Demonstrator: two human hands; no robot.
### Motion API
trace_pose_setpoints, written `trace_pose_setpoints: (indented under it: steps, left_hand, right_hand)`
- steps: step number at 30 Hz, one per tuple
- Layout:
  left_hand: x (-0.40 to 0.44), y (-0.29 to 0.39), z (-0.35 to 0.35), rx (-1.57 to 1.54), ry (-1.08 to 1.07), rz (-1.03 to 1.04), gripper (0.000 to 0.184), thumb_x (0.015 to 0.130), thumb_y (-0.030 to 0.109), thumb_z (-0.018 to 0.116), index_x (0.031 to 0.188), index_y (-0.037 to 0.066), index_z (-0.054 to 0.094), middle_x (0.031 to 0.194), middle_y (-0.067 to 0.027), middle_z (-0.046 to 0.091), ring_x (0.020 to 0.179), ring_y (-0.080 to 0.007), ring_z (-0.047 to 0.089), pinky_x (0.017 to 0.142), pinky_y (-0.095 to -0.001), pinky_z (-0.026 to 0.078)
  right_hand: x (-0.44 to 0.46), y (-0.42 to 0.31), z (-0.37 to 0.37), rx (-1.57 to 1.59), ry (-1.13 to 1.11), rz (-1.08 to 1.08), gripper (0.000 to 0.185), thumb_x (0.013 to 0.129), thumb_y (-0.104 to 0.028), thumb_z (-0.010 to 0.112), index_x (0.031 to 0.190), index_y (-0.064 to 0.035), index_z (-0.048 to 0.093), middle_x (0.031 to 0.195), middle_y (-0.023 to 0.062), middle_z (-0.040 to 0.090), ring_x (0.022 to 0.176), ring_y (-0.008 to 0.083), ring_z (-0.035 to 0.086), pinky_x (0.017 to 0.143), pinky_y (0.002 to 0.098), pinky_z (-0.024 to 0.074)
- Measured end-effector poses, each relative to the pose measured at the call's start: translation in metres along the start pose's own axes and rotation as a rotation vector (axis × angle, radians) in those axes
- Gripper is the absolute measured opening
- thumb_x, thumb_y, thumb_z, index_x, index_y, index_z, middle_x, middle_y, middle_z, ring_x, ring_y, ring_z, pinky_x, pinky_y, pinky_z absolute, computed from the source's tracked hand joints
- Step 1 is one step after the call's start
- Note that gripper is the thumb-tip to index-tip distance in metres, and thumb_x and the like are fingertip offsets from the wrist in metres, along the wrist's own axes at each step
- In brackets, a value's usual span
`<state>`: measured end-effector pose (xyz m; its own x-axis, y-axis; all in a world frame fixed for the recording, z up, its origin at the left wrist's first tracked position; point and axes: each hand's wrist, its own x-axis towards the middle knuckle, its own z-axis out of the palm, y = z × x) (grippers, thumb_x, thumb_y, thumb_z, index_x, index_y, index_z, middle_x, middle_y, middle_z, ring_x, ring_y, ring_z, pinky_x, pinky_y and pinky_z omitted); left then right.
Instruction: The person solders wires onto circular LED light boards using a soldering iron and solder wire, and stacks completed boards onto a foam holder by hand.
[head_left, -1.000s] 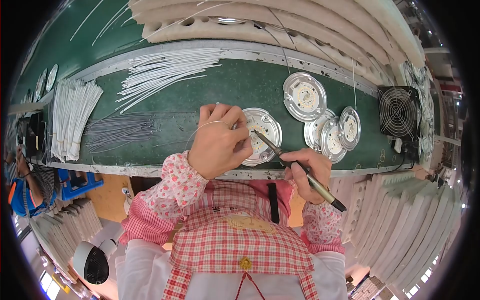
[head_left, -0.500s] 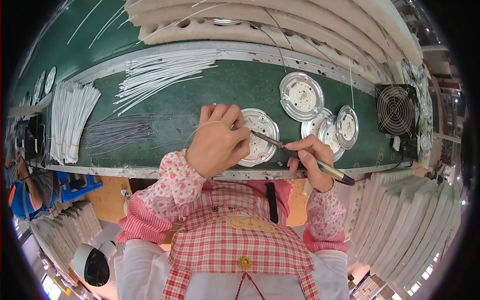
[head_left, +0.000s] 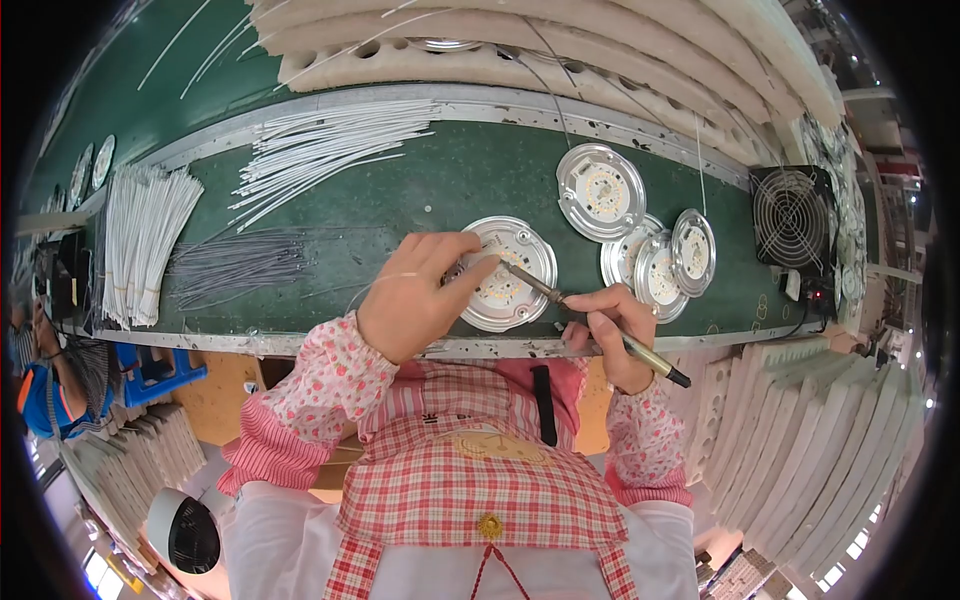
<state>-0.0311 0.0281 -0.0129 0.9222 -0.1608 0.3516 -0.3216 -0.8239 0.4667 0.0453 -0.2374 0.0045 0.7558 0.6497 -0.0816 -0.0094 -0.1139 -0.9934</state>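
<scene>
A round silver lamp plate (head_left: 530,298) with small yellow LEDs lies on the bench before me. My right hand (head_left: 622,335) grips a soldering iron (head_left: 652,358) like a pen, its tip at the plate's board. From the left, my left hand (head_left: 418,295) reaches over the plate's edge, thumb and fingers pinched close to that tip. A thin pale wire (head_left: 362,290) runs across the back of this hand; its end at the fingertips is hidden.
More lamp plates (head_left: 603,193) lie to the right, some overlapping, beside a black fan (head_left: 791,220). White wires (head_left: 330,140), a bundle of white wires (head_left: 148,245) and grey wires (head_left: 240,268) lie left. Foam slabs (head_left: 540,70) are stacked behind. A person (head_left: 62,385) is at far left.
My left hand has lowered and turned flatter, uncovering more of the plate. The right hand has shifted slightly left with the soldering iron, whose tip stays at the board.
</scene>
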Motion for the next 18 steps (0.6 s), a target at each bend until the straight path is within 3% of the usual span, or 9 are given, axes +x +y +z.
trace_pose_setpoints:
  steps: [2, 5, 8, 10, 11, 14, 17, 18]
  left_hand:
    - [-0.006, -0.001, 0.0, 0.1, -0.013, 0.087, 0.053, 0.073, 0.004, 0.069, 0.126, 0.01, 0.066, 0.116, -0.0094, 0.061, 0.103, -0.0276, 0.061, 0.09, -0.0412, 0.05]
    - [-0.007, 0.0, 0.0, 0.206, -0.039, 0.171, 0.052, 0.075, 0.007, 0.066, 0.127, 0.004, 0.065, 0.117, -0.0096, 0.06, 0.107, -0.0266, 0.06, 0.093, -0.0418, 0.049]
    - [-0.004, 0.003, -0.006, 0.265, -0.054, 0.196, 0.05, 0.077, 0.01, 0.065, 0.126, 0.002, 0.064, 0.117, -0.0092, 0.06, 0.107, -0.0251, 0.06, 0.094, -0.0428, 0.048]
    - [-0.004, 0.003, -0.006, 0.29, -0.064, 0.221, 0.046, 0.078, 0.009, 0.064, 0.123, 0.0, 0.065, 0.116, -0.009, 0.059, 0.108, -0.025, 0.058, 0.096, -0.0424, 0.046]
    - [-0.003, 0.003, -0.007, 0.304, -0.07, 0.234, 0.044, 0.078, 0.009, 0.064, 0.121, -0.002, 0.065, 0.116, -0.0088, 0.059, 0.109, -0.0249, 0.057, 0.097, -0.0422, 0.045]
    - [-0.003, 0.003, -0.006, 0.331, -0.044, 0.244, 0.041, 0.078, 0.01, 0.065, 0.118, 0.0, 0.066, 0.115, -0.007, 0.059, 0.107, -0.0235, 0.058, 0.098, -0.0426, 0.044]
    - [0.003, 0.002, -0.011, 0.169, -0.054, 0.143, 0.044, 0.075, 0.011, 0.071, 0.118, 0.008, 0.068, 0.111, -0.0044, 0.063, 0.103, -0.022, 0.061, 0.094, -0.0419, 0.044]
    - [0.005, -0.002, -0.014, 0.115, -0.043, 0.114, 0.04, 0.075, 0.011, 0.072, 0.115, 0.009, 0.068, 0.11, -0.004, 0.064, 0.102, -0.0221, 0.061, 0.092, -0.0414, 0.044]
  right_hand:
    - [-0.002, 0.002, 0.002, 0.04, 0.016, -0.002, 0.026, 0.1, -0.012, 0.051, 0.109, 0.0082, 0.064, 0.085, 0.0122, 0.067, 0.068, 0.0132, 0.064, 0.065, 0.0271, 0.054]
    - [-0.004, -0.01, 0.01, 0.061, 0.05, 0.062, 0.026, 0.101, -0.012, 0.05, 0.111, 0.0076, 0.063, 0.087, 0.0128, 0.067, 0.067, 0.013, 0.064, 0.065, 0.0269, 0.0539]
    - [-0.012, -0.003, 0.01, 0.163, 0.142, -0.017, 0.027, 0.103, -0.014, 0.049, 0.115, 0.006, 0.063, 0.088, 0.0118, 0.068, 0.067, 0.0114, 0.064, 0.064, 0.0254, 0.0531]
    - [-0.01, -0.011, 0.016, -0.015, 0.215, 0.135, 0.034, 0.098, -0.02, 0.061, 0.122, 0.004, 0.06, 0.097, 0.0138, 0.068, 0.076, 0.0179, 0.066, 0.072, 0.0305, 0.0548]
    - [-0.007, -0.013, 0.021, -0.104, 0.25, 0.208, 0.04, 0.095, -0.023, 0.067, 0.125, 0.003, 0.059, 0.102, 0.0148, 0.069, 0.081, 0.0212, 0.068, 0.076, 0.033, 0.0557]
    - [0.021, -0.005, 0.045, -0.754, 0.181, -0.334, 0.081, 0.074, -0.027, 0.087, 0.139, 0.002, 0.049, 0.122, 0.0188, 0.063, 0.107, 0.0328, 0.064, 0.098, 0.045, 0.0492]
    - [0.034, 0.003, 0.061, -0.882, 0.102, -0.362, 0.114, 0.055, -0.033, 0.095, 0.148, 0.0007, 0.038, 0.135, 0.0199, 0.055, 0.122, 0.0402, 0.054, 0.111, 0.0499, 0.0376]
    - [0.035, 0.002, 0.062, -0.868, 0.105, -0.362, 0.114, 0.056, -0.033, 0.095, 0.148, 0.0007, 0.037, 0.134, 0.0201, 0.055, 0.122, 0.0409, 0.053, 0.111, 0.0502, 0.0371]
